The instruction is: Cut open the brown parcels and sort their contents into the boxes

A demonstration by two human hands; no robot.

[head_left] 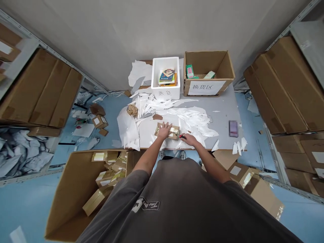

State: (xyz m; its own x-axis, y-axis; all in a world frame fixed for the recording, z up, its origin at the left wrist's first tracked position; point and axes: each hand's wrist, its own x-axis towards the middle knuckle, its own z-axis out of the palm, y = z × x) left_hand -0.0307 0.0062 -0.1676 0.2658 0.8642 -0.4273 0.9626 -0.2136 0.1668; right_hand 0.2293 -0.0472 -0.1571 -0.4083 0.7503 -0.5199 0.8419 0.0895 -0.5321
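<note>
Parcel point(174, 132) first: lying where?

Flat on the grey table point(224, 109), near its front edge, right in front of the torso. Small, brown, wrapped in shiny tape.

And on top of it?

Left hand point(165, 131), palm down, fingers spread and fairly straight, pressed on the parcel's upper face rather than wrapped round it.

Right hand point(189, 139)?

Curled closed round a red-and-black tool point(182, 136), just beside the parcel's right end. Touching or not? Impossible to tell at this size.

Next ring outward?

Torn white paper point(197, 116) in a wide heap behind and to both sides, with a brown scrap point(157, 116) just behind the parcel and crumpled brown paper point(132, 110) farther left.

Back of the table?

White box point(155, 93) with books point(167, 75) inside; to its right, an open cardboard box point(225, 69) with a handwritten label point(206, 87) on the front and small green-and-white boxes point(189, 71) within.

Right side?

Dark-edged, blurred rectangle point(233, 129), flat on the table.

Below, left?

Large open carton point(65, 192) with taped parcels point(95, 201) inside.
</note>
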